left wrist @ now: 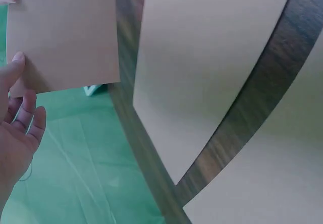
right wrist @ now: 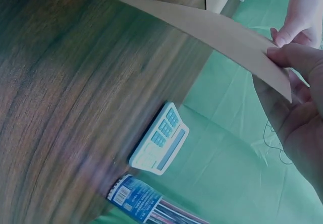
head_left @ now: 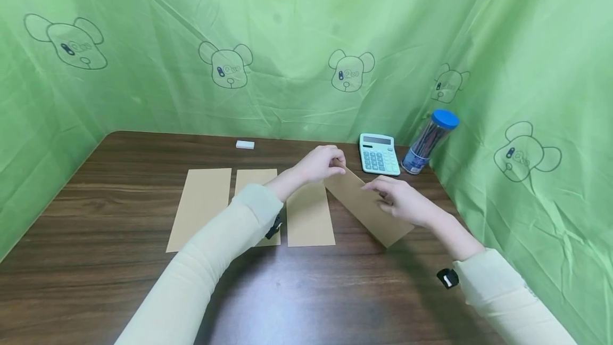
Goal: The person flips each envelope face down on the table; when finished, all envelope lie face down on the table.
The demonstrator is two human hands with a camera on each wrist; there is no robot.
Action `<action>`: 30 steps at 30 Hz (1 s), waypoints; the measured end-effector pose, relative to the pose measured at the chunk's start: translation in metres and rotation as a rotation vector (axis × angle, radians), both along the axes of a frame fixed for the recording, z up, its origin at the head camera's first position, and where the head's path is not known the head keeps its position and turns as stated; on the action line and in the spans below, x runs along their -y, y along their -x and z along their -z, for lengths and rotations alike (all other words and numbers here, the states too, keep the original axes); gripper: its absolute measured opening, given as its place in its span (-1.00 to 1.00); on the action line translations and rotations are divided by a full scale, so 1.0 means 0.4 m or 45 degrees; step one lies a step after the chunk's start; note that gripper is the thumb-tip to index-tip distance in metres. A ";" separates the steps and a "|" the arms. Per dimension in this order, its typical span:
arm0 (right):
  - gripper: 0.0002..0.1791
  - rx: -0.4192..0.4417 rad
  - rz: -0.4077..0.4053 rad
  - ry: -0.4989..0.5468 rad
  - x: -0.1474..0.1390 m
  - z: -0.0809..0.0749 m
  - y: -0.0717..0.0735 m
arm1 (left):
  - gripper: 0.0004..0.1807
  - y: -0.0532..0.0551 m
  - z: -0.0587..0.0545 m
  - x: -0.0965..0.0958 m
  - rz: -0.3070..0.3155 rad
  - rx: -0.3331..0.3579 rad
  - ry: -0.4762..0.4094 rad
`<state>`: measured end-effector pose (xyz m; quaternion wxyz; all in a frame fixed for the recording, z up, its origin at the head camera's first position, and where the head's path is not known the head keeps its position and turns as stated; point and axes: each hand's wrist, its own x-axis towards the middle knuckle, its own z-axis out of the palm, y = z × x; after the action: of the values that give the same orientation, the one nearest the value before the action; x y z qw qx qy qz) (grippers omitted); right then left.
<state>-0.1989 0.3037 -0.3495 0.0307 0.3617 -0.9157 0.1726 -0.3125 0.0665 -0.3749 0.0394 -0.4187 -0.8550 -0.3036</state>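
Off the tabletop, tilted, is a sheet of brown kraft paper (head_left: 361,204). My left hand (head_left: 317,164) pinches its far end near a corner, thumb on one face and fingers behind, as the left wrist view shows. Along the sheet's right long edge, my right hand (head_left: 404,199) grips it between thumb and fingers. In the right wrist view the paper (right wrist: 217,32) bows slightly, its near corner hanging over the wood. Three similar brown sheets lie in a row to the left: a left one (head_left: 201,204), a middle one (head_left: 254,176) partly behind my left arm, and a right one (head_left: 310,217).
A light blue calculator (head_left: 378,154) sits at the back right of the dark wood table (head_left: 306,292). Beside it stands a clear tube (head_left: 428,145) with a blue lid, full of thin sticks. A small white block (head_left: 245,145) lies at the back edge. Green curtains (head_left: 287,31) enclose the table.
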 end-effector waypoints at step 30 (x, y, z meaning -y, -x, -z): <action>-0.39 0.723 0.528 0.805 -0.078 0.160 0.047 | -0.23 -0.091 0.115 0.067 0.135 0.017 0.315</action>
<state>-0.2179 0.3350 -0.4135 -0.0786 0.0824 -0.8434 0.5251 -0.2759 0.0399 -0.4209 -0.0343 -0.4628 -0.8629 -0.2003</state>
